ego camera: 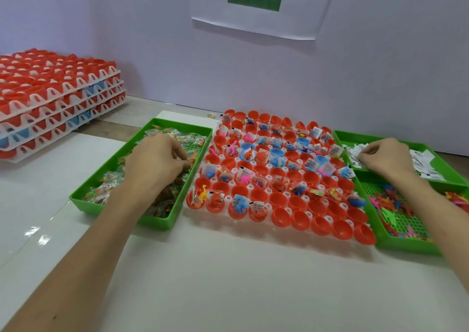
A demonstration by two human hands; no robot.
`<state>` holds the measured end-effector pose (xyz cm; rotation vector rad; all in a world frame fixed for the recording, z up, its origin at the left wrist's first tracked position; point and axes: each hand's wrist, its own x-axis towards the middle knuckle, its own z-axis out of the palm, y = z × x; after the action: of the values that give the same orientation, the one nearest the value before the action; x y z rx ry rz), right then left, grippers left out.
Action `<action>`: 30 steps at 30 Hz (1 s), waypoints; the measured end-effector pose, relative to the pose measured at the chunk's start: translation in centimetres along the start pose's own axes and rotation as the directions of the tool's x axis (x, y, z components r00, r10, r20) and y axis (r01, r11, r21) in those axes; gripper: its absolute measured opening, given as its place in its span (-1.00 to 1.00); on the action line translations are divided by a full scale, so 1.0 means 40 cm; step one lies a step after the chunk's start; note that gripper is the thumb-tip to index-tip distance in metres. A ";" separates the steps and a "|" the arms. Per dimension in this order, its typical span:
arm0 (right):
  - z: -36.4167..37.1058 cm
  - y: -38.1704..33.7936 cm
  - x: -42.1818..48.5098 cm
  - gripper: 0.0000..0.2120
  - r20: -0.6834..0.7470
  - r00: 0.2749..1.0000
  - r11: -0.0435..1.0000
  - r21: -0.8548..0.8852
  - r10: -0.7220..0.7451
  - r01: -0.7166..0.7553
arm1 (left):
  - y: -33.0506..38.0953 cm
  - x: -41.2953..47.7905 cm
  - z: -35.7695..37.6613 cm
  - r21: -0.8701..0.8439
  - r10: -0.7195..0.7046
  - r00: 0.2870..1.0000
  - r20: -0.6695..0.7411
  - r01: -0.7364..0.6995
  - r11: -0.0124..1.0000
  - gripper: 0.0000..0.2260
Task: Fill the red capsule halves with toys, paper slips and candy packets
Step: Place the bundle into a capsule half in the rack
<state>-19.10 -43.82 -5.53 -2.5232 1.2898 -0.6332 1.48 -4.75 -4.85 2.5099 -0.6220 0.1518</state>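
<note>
1. Pinching, both: my left hand (157, 161) pinches candy packets (106, 184) at mid left, my right hand (385, 159) pinches paper slips (421, 159) at mid right.
2. Red capsule halves (302, 202) fill the middle; I see many with toys (203, 192) inside.
3. A green tray (406, 246) at lower right holds more loose toys.
</note>
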 end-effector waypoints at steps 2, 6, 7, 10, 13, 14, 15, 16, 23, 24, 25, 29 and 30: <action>-0.005 -0.002 -0.005 -0.90 -0.011 1.000 1.000 0.002 0.014 -0.014 | -0.002 -0.004 0.001 -0.012 0.000 1.000 -0.019 0.000 1.000 -0.86; -0.014 0.002 -0.023 -0.85 -0.062 0.998 1.000 0.010 -0.001 0.001 | 0.001 -0.013 0.007 -0.040 0.016 0.995 -0.097 -0.020 0.999 -0.86; -0.019 0.002 -0.031 -0.85 -0.095 0.995 1.000 0.025 -0.011 0.014 | -0.001 -0.014 0.007 -0.054 0.021 0.992 -0.124 -0.028 0.998 -0.87; -0.037 -0.004 -0.052 -0.85 -0.221 0.975 0.992 0.109 -0.032 0.057 | -0.002 -0.015 0.002 -0.087 0.045 0.970 -0.238 -0.068 0.994 -0.89; -0.059 -0.004 -0.066 -0.83 -0.250 0.968 0.967 0.252 0.026 0.039 | 0.004 -0.019 -0.008 -0.126 0.063 0.922 -0.381 -0.119 0.985 -0.93; -0.066 -0.002 -0.070 -0.84 -0.232 0.971 0.950 0.311 0.061 0.015 | 0.007 -0.023 -0.012 -0.158 0.063 0.907 -0.416 -0.140 0.977 -0.92; -0.074 0.002 -0.075 -0.86 -0.209 0.974 0.931 0.365 0.084 -0.002 | 0.011 -0.026 -0.016 -0.201 0.063 0.896 -0.440 -0.167 0.965 -0.89; -0.084 0.006 -0.081 -0.86 -0.184 0.978 0.910 0.414 0.102 -0.017 | 0.016 -0.031 -0.022 -0.251 0.069 0.887 -0.457 -0.202 0.947 -0.85; -0.152 0.005 -0.251 -0.83 -0.062 0.993 0.660 0.751 0.097 -0.018 | 0.151 -0.157 -0.044 -0.578 0.189 0.867 -0.461 -0.455 0.677 -0.83; -0.161 -0.001 -0.287 -0.81 -0.028 0.996 0.609 0.793 0.080 -0.027 | 0.185 -0.195 -0.032 -0.658 0.205 0.894 -0.399 -0.435 0.615 -0.85; -0.168 -0.009 -0.322 -0.78 0.006 0.998 0.553 0.833 0.060 -0.038 | 0.222 -0.235 -0.015 -0.741 0.223 0.921 -0.320 -0.390 0.546 -0.87; -0.178 -0.059 -0.445 -0.80 0.051 0.996 0.377 0.926 -0.069 -0.022 | 0.358 -0.370 0.065 -0.908 0.286 0.954 -0.095 -0.200 0.367 -0.88; -0.177 -0.073 -0.469 -0.82 0.058 0.993 0.300 0.954 -0.104 -0.024 | 0.376 -0.387 0.081 -0.924 0.279 0.957 -0.075 -0.172 0.341 -0.86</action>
<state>-30.13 -26.96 -3.20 -1.4844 0.4572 -0.8976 -19.25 -11.51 -3.89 1.2838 -0.7994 -0.1982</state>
